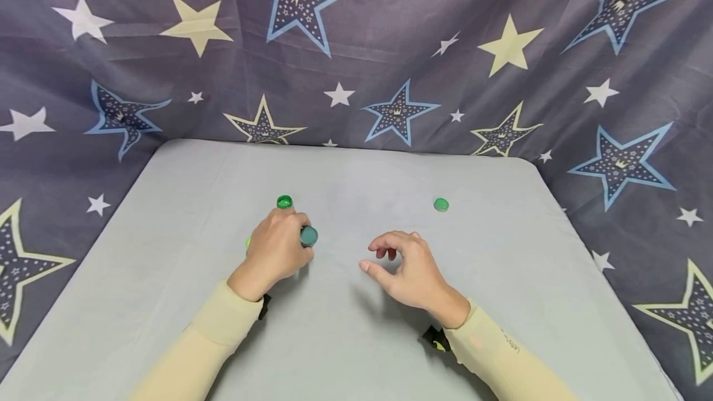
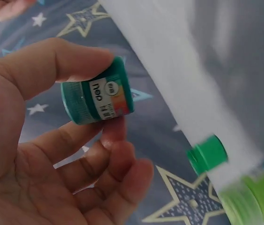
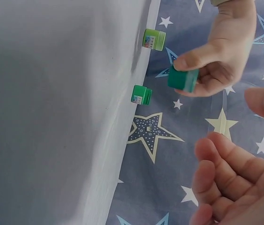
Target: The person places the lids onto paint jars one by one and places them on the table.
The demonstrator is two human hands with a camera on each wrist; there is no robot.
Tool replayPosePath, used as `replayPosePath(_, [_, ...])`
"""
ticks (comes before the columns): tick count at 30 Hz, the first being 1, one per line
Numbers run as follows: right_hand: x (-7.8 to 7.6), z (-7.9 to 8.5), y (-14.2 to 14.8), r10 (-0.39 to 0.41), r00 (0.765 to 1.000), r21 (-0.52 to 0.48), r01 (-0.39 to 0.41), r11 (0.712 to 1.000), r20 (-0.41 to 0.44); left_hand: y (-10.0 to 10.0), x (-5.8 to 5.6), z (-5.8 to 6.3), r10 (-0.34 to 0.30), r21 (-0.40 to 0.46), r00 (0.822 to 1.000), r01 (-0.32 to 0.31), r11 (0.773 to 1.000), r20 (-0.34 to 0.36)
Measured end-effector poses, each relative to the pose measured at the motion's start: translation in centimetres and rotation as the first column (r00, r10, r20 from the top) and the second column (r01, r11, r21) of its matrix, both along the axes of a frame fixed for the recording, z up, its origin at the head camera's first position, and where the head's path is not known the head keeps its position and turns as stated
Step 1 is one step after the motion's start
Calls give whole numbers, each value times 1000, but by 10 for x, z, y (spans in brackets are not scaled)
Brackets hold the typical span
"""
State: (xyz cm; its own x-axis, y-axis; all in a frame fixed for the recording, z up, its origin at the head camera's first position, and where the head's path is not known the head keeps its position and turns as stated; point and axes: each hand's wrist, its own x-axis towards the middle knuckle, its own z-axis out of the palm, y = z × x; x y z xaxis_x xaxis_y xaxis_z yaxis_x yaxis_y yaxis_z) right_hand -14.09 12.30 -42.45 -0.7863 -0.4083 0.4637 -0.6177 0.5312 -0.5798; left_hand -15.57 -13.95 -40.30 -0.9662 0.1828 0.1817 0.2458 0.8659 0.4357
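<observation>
Between thumb and fingers my left hand [image 1: 278,245] pinches a small teal paint jar [image 2: 101,93] with a printed label and a translucent teal lid. That jar is held above the table. Behind the hand in the head view stands a green jar [image 1: 285,202] without a lid, its mouth facing up. A lime-green jar [image 3: 154,39] with a pale cap stands nearby, almost hidden by the left hand in the head view. My right hand [image 1: 409,271] hovers over the table with fingers loosely bent and nothing in them. A loose green lid [image 1: 441,205] lies farther right.
All of this is on a table [image 1: 345,351] with a pale grey cover. A dark cloth [image 1: 390,36] printed with stars hangs behind and along the sides. Black wrist straps [image 1: 436,339] show below the sleeves.
</observation>
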Motion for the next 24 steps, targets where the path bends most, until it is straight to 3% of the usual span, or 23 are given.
replayPosePath(7, [0, 1, 0, -9, 1000, 16, 9, 1000, 9, -21, -8, -6, 7, -134, 1000, -8, 991, -9])
replayPosePath(24, [-5, 1, 13, -29, 999, 62, 26, 998, 44, -29, -15, -13, -36, -261, 998, 48, 964, 49])
